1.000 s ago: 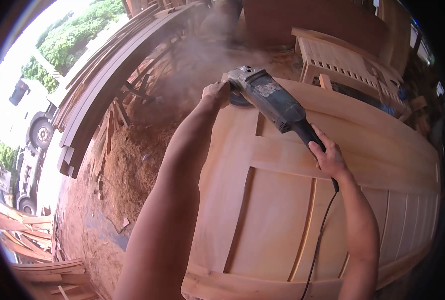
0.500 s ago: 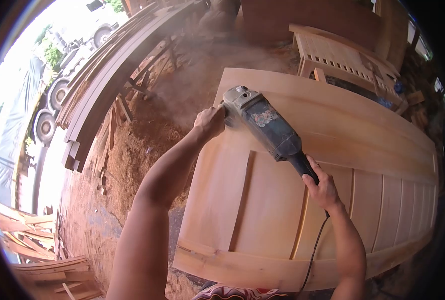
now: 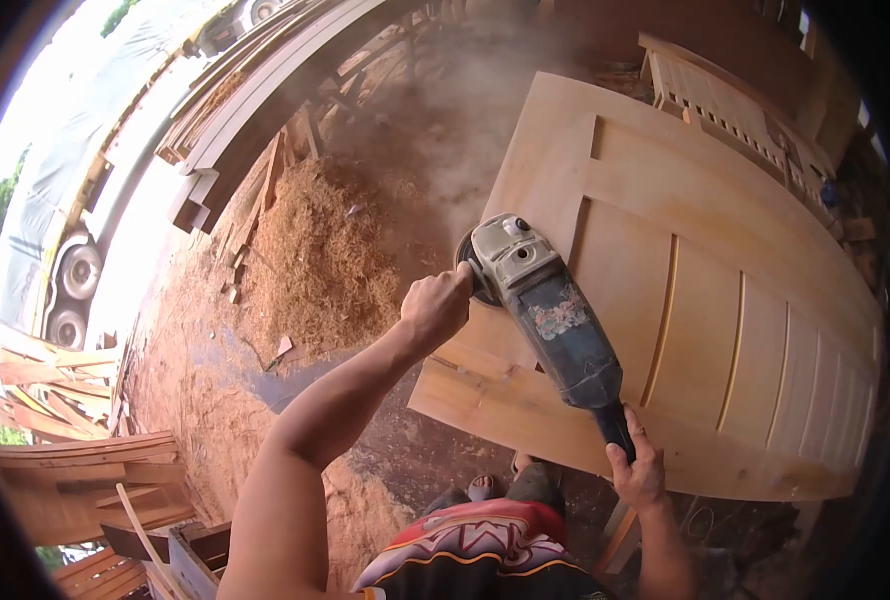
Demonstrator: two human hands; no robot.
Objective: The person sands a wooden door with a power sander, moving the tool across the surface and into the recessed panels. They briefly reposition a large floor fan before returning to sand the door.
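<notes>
An angle grinder point(image 3: 563, 322) with a grey metal head and a dark, worn body lies across the left part of a pale wooden panel door point(image 3: 605, 290). My left hand point(image 3: 437, 307) is closed around its side handle, by the disc point(image 3: 472, 268) at the door's left edge. At the other end, my right hand point(image 3: 640, 467) wraps the black rear handle. Dust point(image 3: 470, 120) drifts up beyond the grinder head. Recessed panels and grooves run along the door's face toward the right.
A heap of wood shavings point(image 3: 320, 265) covers the ground left of the door. Stacked beams point(image 3: 265, 95) stand behind it. Scrap boards point(image 3: 95, 480) lie at lower left, a slatted wooden piece point(image 3: 725, 110) at back right. A truck point(image 3: 80, 270) is parked outside.
Both hands have brought the grinder down and slightly right in view, nearer my body along the door's left side. The view has shifted, showing my shirt and feet.
</notes>
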